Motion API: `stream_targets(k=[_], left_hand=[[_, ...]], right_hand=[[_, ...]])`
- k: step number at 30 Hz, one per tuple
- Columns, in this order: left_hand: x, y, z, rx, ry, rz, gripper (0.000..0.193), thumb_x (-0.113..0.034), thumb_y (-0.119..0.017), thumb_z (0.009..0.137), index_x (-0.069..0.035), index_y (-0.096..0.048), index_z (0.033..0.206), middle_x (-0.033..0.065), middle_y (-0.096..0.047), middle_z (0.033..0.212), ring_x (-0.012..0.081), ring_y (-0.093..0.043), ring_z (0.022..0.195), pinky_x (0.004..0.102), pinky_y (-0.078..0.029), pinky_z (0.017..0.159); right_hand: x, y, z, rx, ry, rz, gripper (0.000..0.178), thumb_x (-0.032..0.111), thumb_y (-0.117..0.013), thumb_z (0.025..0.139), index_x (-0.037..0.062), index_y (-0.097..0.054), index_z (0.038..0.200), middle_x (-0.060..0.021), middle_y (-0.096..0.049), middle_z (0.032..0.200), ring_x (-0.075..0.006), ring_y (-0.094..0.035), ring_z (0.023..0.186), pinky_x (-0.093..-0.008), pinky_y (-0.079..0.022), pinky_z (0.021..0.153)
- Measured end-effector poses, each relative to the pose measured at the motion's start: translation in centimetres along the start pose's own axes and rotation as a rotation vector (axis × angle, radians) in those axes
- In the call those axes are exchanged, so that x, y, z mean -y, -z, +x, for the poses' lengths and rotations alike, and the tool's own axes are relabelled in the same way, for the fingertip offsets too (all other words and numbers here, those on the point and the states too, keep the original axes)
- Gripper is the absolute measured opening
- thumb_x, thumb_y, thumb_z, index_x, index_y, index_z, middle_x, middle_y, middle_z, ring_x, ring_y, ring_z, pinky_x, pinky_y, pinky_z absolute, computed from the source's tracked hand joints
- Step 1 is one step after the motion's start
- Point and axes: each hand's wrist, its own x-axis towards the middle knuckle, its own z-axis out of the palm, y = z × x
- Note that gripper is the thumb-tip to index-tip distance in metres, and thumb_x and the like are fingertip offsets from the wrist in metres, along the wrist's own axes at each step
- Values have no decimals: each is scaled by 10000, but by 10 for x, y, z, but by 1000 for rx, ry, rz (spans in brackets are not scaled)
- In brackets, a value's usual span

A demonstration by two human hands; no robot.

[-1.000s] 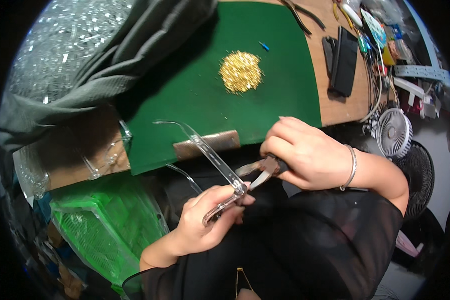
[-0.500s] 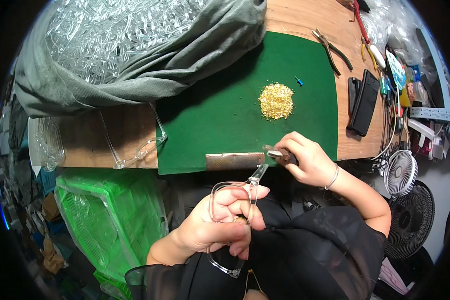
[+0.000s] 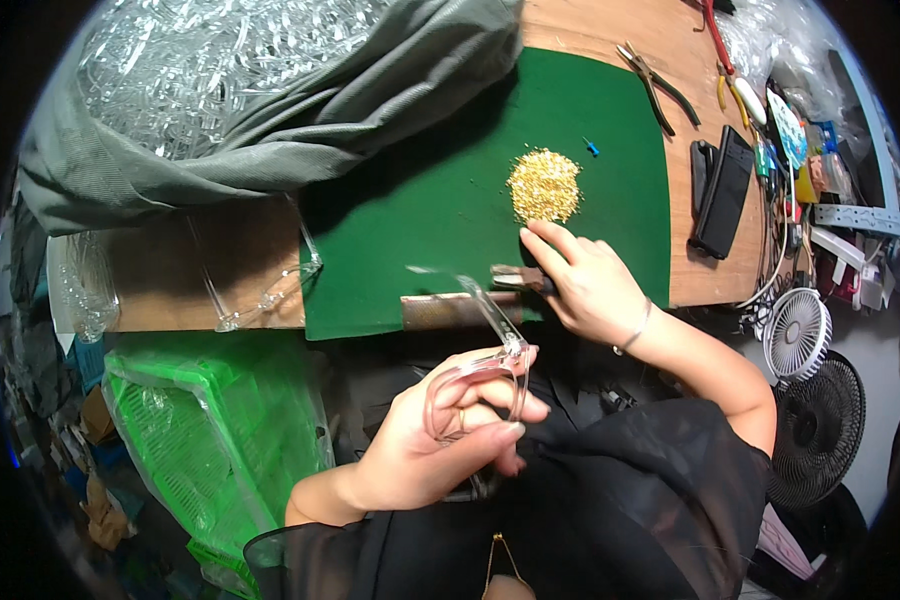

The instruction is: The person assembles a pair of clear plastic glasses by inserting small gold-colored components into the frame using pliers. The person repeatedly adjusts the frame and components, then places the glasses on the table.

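Wooden surface (image 3: 590, 25), wide and busy, runs across this workroom, with a green mat (image 3: 410, 220) over its middle. At the left, a grey cloth (image 3: 370, 110) bunches around a glittering mass of clear plastic pieces (image 3: 210, 70). A green crate (image 3: 205, 420) in clear wrap sits below; a black fan (image 3: 820, 430) is at the right. The left hand (image 3: 415, 435) has its grip closed around a clear eyeglass frame (image 3: 514, 350), raised just before the mat's front edge, one temple pointing away. The right hand (image 3: 595, 290) grips a blurred plier-like tool (image 3: 515, 278), its fingertips (image 3: 532, 230) at the near edge of a heap of tiny gold pieces (image 3: 545, 185); whether they touch, I can't tell. Beyond lies a blue pin (image 3: 591, 147).
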Motion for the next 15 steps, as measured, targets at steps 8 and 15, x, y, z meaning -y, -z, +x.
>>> stream_targets(k=[8, 15], left_hand=[[15, -9, 5, -126, -242, 523, 482, 108, -501, 855, 52, -352, 1309, 148, -597, 1067, 88, -594, 701, 200, -505, 661], [20, -5, 8, -164, -356, 685, 522, 139, -555, 790, 53, -401, 1282, 168, -616, 1054, 155, -635, 792, 266, -526, 720]], right_hand=[[1, 2, -18, -16, 0, 5, 564, 119, -649, 681, 0, -496, 1211, -110, -504, 1240, -230, -576, 794, -344, -446, 722], [3, -3, -19, 10, 18, -81, 540, 98, -642, 673, 1, -505, 1186, -122, -516, 1217, -252, -577, 807, -354, -449, 717]])
